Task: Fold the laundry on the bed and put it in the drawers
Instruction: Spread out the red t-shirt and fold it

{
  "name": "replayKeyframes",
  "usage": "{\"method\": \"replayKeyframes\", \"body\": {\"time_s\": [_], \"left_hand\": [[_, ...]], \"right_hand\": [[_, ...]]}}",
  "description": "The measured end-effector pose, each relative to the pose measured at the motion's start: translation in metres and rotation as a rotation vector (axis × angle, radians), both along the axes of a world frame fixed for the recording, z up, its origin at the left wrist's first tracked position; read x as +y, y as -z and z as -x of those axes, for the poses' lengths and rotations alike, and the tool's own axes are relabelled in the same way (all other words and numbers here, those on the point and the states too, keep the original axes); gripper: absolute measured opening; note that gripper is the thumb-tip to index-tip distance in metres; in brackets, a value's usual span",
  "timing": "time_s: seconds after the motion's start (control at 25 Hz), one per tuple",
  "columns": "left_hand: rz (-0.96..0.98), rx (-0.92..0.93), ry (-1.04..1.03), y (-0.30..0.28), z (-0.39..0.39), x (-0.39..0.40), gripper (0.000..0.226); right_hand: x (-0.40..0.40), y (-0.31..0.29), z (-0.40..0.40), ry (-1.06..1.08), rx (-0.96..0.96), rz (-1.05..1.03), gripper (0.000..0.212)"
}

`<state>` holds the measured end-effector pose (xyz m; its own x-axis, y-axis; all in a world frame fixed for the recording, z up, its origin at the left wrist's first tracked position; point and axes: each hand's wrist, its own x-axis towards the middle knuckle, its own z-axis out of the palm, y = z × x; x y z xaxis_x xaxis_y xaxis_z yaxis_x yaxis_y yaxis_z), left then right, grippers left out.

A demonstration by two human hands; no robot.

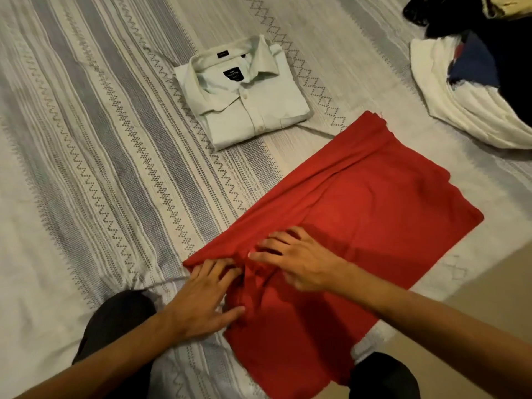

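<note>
Both hands pressing flat on bed: left hand and right hand, fingers spread, gripping nothing, smoothing red garment. Likely soft, light, limp; pinching at corners probably working best.

Warm, yellowish indoor light fills the head view at moderate brightness, falling fairly evenly from above. Shadows are soft: a dim one lies under the right hand on the red cloth, whose near part looks darker than its far end. The pile of dark clothes at the top right sinks into near-black with little detail. No glare shows. The picture is slightly soft overall, with mild blur on the fingers. The striped bedsheet bends outward toward the edges, showing wide-angle distortion.
</note>
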<state>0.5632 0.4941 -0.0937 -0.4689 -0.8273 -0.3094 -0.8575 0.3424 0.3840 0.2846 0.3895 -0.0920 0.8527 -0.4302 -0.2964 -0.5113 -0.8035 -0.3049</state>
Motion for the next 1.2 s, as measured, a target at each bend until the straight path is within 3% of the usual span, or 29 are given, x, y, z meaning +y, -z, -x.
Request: {"method": "replayKeyframes", "body": {"time_s": [0.08,0.16,0.32,0.4,0.48,0.52,0.64,0.72,0.8,0.92,1.0,1.2], "left_hand": [[-0.009,-0.036,-0.062,-0.001,0.013,0.013,0.084],[0.02,-0.051,-0.066,-0.004,0.027,0.026,0.08],[0.216,-0.044,-0.028,0.002,0.055,0.037,0.033],[0.256,0.04,-0.006,0.002,0.066,0.038,0.024],[0.262,0.104,0.079,0.0,0.075,0.039,0.027],[0.236,0.13,0.112,0.0,0.078,0.041,0.03],[0.096,0.182,0.116,0.0,0.076,0.043,0.033],[-0.034,0.305,-0.027,-0.003,0.067,0.044,0.034],[-0.107,0.399,-0.137,-0.01,0.061,0.042,0.038],[-0.027,0.413,-0.176,-0.017,0.065,0.038,0.038],[-0.047,0.407,-0.361,-0.021,0.07,0.034,0.027],[-0.124,0.642,-0.92,-0.025,0.064,0.01,0.015]], "right_hand": [[0.017,0.007,-0.002,0.029,-0.013,0.084,0.051],[0.024,0.003,0.011,0.096,-0.037,0.138,0.031],[0.031,0.001,0.049,0.195,0.055,0.069,0.041],[0.032,-0.005,0.052,0.319,0.041,-0.001,0.059],[0.031,-0.01,0.046,0.286,0.048,0.005,0.081],[0.032,-0.01,0.041,0.188,0.064,0.038,0.08],[0.032,-0.001,0.034,0.001,0.04,0.119,0.04],[0.029,0.001,0.036,-0.002,-0.004,0.15,0.029],[0.03,-0.002,0.043,-0.022,-0.04,0.137,0.034],[0.034,-0.001,0.051,0.01,-0.046,0.027,0.047],[0.036,0.001,0.049,0.135,-0.093,-0.081,0.052],[0.001,-0.014,0.023,0.614,-0.346,-0.437,0.021]]}}
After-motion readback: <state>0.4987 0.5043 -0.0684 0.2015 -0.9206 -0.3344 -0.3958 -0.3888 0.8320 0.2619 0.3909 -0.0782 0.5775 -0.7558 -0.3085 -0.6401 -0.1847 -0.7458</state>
